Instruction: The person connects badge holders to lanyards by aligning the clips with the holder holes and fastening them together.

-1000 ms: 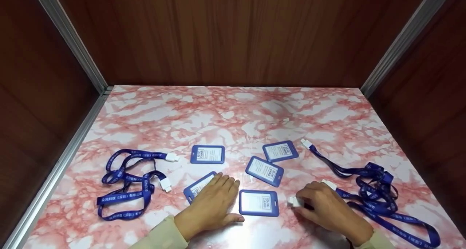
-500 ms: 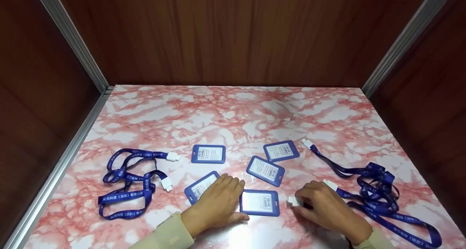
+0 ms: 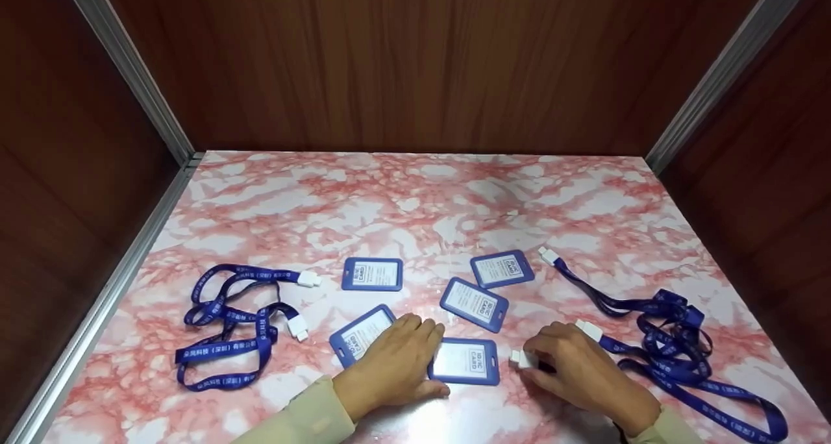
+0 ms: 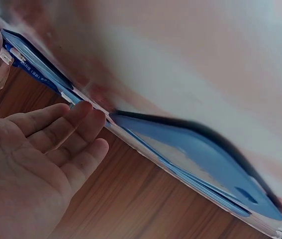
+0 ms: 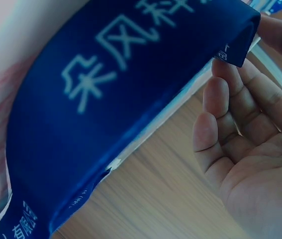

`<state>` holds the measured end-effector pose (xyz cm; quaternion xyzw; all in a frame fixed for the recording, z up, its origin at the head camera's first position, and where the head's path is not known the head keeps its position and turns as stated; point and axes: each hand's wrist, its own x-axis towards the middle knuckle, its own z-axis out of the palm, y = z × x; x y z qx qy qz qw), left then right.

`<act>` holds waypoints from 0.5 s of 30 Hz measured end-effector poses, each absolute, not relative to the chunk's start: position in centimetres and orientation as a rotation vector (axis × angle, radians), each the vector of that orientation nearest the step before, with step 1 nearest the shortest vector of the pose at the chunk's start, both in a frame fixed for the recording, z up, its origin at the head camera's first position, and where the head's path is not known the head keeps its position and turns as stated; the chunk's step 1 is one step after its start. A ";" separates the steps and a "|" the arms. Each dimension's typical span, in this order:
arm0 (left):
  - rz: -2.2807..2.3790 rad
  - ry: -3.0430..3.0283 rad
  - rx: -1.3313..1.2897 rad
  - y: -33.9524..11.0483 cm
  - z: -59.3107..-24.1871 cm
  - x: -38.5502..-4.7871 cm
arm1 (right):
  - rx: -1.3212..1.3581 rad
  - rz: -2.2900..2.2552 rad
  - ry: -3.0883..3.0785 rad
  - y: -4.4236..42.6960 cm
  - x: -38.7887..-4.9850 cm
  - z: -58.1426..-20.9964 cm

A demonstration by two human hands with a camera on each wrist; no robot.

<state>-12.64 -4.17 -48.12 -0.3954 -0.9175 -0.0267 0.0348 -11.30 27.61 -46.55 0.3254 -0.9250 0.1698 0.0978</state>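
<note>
The near badge holder point(image 3: 463, 361) lies flat on the bench point(image 3: 292, 197) between the two hands, its slotted end toward the right hand point(image 3: 581, 369). The left hand point(image 3: 397, 363) has shifted toward it during the last second, exposing more of the slanted badge holder point(image 3: 359, 333). Its fingers are relaxed, the thumb apart, and grip nothing; they reach over the left edge of the near badge holder. Contact cannot be confirmed.

The right hand has held its position, thumb and fingers pinching a white clip point(image 3: 522, 359) just beside the slotted end. A blue strap point(image 5: 111, 89) fills much of the right wrist view.

Assessment: the left hand is now better placed to steady the near badge holder; clip and slot remain apart, so no attachment has been made.

Farther back, the middle badge holder point(image 3: 474, 304), the upper right badge holder point(image 3: 502, 269) and the upper left badge holder point(image 3: 372, 274) are unmoved. Lanyards lie at both sides: left bundle point(image 3: 225, 350), right bundle point(image 3: 672, 340).
</note>
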 end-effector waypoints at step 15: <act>-0.067 -2.844 -1.204 -3.7 -48.2 -12.6 | 0.949 0.485 -2.770 27.3 -11.3 -46.6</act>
